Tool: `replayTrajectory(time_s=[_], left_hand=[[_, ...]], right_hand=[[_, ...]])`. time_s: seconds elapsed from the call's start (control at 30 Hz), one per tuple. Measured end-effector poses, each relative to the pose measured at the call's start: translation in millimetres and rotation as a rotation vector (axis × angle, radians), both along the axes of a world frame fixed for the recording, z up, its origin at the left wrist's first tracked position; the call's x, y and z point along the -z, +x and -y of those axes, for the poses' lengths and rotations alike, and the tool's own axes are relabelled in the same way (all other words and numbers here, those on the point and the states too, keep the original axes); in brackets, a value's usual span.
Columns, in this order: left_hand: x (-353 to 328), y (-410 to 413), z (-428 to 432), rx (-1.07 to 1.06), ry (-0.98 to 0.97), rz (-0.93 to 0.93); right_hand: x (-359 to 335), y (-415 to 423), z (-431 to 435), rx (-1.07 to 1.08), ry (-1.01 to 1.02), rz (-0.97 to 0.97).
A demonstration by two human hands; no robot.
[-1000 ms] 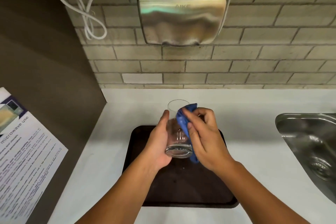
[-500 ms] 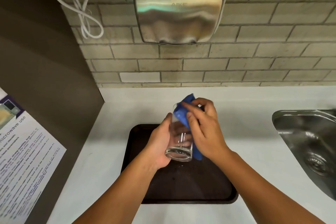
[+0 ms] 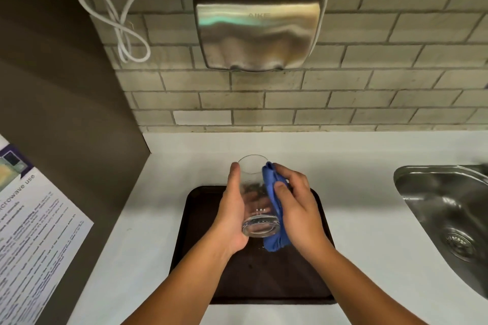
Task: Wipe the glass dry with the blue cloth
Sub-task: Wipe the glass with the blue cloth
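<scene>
A clear drinking glass (image 3: 256, 200) is held tilted above the dark tray (image 3: 200, 221), its mouth pointing away from me and its thick base toward me. My left hand (image 3: 232, 214) wraps around the glass's left side. My right hand (image 3: 297, 206) presses a crumpled blue cloth (image 3: 273, 208) against the glass's right side, from near the rim down past the base. Part of the cloth is hidden under my right palm.
The tray lies on a white counter (image 3: 369, 214). A steel sink (image 3: 449, 219) is set in at the right. A steel hand dryer (image 3: 258, 26) with a white cable hangs on the brick wall. A brown side panel with a printed notice (image 3: 34, 232) stands at the left.
My right hand with the cloth has slid down from the glass's rim along its right side. The rim, covered by cloth before, now shows bare. My left hand keeps its hold.
</scene>
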State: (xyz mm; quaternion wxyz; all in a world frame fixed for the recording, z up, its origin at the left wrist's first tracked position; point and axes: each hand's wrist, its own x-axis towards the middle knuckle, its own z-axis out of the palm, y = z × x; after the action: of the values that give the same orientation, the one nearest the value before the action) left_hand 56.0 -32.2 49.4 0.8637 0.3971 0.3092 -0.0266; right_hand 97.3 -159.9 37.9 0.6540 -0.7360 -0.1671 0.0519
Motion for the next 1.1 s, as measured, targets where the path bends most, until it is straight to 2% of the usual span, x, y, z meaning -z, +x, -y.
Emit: replayTrajectory(time_s=[0.07, 0.2, 0.37, 0.43, 0.57, 0.7, 0.77, 0.97, 1.1], left_hand=[[-3, 0, -1, 0.042, 0.052, 0.039], [-6, 2, -1, -0.014, 0.150, 0.082], [-5, 4, -1, -0.006, 0.258, 0.049], [-3, 5, -3, -0.020, 0.270, 0.000], [-2, 6, -7, -0.028, 0.264, -0.022], [-2, 4, -6, 0.004, 0.354, 0.017], [-3, 3, -10, 0.003, 0.340, 0.016], [1, 6, -19, 0.013, 0.339, -0.024], [1, 4, -18, 0.002, 0.329, -0.072]], right_hand=[[2, -2, -1, -0.054, 0.057, 0.030], [5, 4, -3, -0.046, 0.142, -0.037], [2, 11, -5, -0.105, 0.354, -0.439], [3, 10, -8, -0.114, 0.372, -0.444], [3, 2, -14, -0.129, 0.254, -0.259], [1, 12, -14, -0.144, 0.378, -0.478], [1, 15, -14, -0.193, 0.379, -0.481], [10, 6, -23, -0.163, 0.218, -0.211], [8, 16, -23, -0.107, 0.327, -0.430]])
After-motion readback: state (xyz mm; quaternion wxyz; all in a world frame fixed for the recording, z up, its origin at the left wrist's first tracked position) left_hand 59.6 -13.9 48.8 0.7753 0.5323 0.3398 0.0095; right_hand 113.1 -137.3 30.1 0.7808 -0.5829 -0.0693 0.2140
